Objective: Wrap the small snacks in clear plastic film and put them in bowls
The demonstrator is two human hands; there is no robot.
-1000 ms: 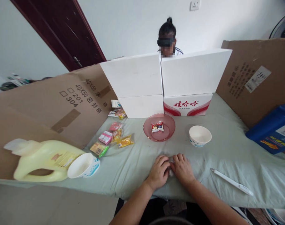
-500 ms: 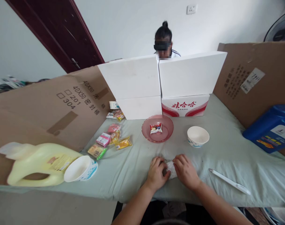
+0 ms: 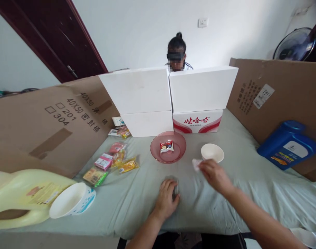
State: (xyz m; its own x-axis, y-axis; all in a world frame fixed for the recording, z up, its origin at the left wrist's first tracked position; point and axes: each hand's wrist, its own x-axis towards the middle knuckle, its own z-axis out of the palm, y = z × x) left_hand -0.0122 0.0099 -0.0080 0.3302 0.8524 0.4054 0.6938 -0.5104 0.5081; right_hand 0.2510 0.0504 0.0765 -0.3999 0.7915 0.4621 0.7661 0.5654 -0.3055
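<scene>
My right hand (image 3: 213, 174) pinches a crumpled white tissue (image 3: 196, 164), raised just in front of the white paper bowl (image 3: 212, 152) and covering part of its near side. My left hand (image 3: 166, 197) rests on the cloth near the front, its fingers curled around a small dark, partly see-through object (image 3: 175, 189). Most of that object is hidden by the fingers, so I cannot tell its kind. Beyond my hands stands a pink glass plate (image 3: 180, 152) with a red and white snack packet (image 3: 166, 146) lying in it.
Several wrapped snacks (image 3: 104, 161) lie left of the plate. Further left are a tilted paper bowl (image 3: 86, 200) and a yellow jug (image 3: 41, 193). A blue bottle (image 3: 289, 145) leans at right. White boxes (image 3: 144, 91) and cardboard walls (image 3: 77, 114) surround the table; a person (image 3: 176, 52) sits behind.
My right hand has pulled away from my left, moving forward and right with the tissue. My left hand stays low around the small object. The white pen at right no longer shows.
</scene>
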